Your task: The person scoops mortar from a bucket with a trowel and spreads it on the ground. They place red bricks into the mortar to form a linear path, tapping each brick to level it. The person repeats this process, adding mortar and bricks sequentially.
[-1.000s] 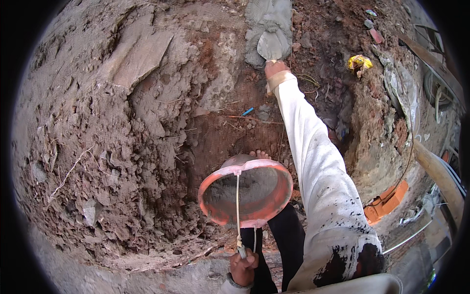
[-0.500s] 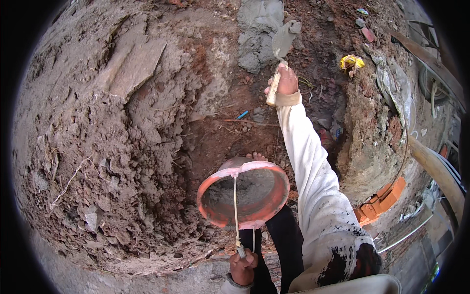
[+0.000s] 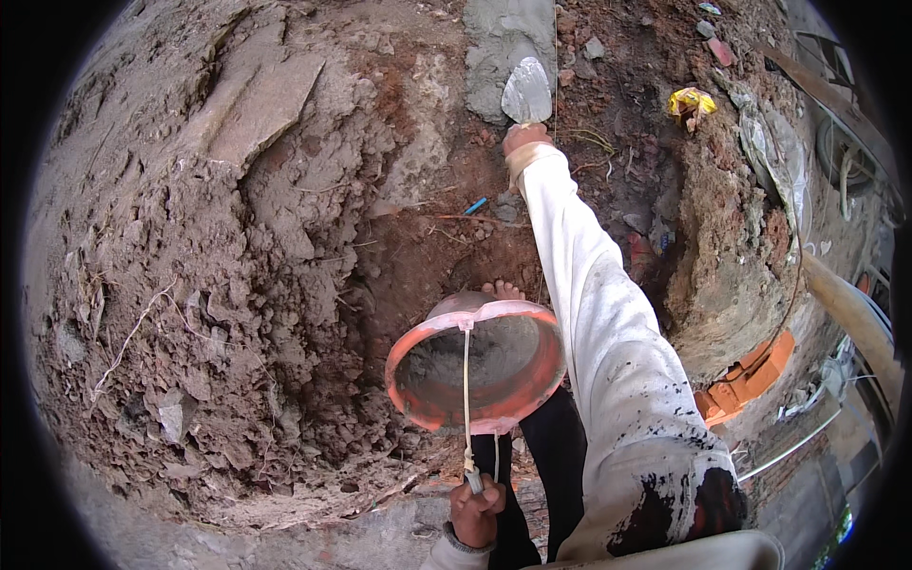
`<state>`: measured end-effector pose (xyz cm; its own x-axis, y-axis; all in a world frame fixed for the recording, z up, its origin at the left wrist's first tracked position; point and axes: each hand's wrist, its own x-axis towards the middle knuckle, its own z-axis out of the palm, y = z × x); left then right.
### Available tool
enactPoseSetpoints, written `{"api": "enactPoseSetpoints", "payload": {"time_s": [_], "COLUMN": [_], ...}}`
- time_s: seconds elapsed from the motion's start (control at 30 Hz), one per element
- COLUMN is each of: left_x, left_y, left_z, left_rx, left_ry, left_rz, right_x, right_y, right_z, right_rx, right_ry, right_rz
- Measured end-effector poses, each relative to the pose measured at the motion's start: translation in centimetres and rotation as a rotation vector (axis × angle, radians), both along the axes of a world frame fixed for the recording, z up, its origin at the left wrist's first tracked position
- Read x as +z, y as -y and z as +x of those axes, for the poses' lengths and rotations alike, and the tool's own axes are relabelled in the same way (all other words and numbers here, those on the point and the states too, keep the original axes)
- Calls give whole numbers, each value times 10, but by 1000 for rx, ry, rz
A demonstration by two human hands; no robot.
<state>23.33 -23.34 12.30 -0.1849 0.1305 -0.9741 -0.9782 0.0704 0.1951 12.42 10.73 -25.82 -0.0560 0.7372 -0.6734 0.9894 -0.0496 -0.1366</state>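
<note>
My right hand grips a trowel; its handle is hidden by the hand, and the bright blade lies against the end of a strip of wet grey mortar at the top. Below, my left hand is closed round the cord handle of an orange-red bucket. The bucket is tilted, with its mouth facing me and grey mortar inside. A thin string line runs along the right side of the mortar strip.
Rough, lumpy soil banks up on the left, with a flat slab in it. To the right are an earth mound, orange bricks, a yellow wrapper, clear plastic sheeting and a wooden pole. My bare foot shows behind the bucket.
My right hand has moved slightly left and up. The trowel has turned from edge-on with mortar at its tip to flat-faced against the strip. The bucket has barely shifted.
</note>
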Motion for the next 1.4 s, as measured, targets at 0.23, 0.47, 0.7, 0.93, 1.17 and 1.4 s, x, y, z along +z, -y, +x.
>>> {"api": "enactPoseSetpoints", "payload": {"time_s": [0.23, 0.47, 0.7, 0.93, 1.17, 1.4], "left_x": [7, -1, 10, 42, 79, 101], "left_y": [7, 2, 0, -1, -10, 25], "left_z": [2, 13, -3, 20, 38, 61], "left_rx": [-43, -124, -127, -712, -1054, -1039], "left_ry": [11, -7, -68, -308, -536, -422], "left_rz": [26, 161, 176, 320, 610, 694], "right_x": [-17, -1, 275, 377, 316, 308], "right_y": [30, 32, 141, 220, 303, 318], "right_z": [50, 98, 192, 272, 275, 254], "right_rx": [-113, 124, 215, 498, 533, 233], "right_ry": [-68, -10, -379, -24, -159, -709], "right_rz": [13, 131, -91, -141, -270, -290]}}
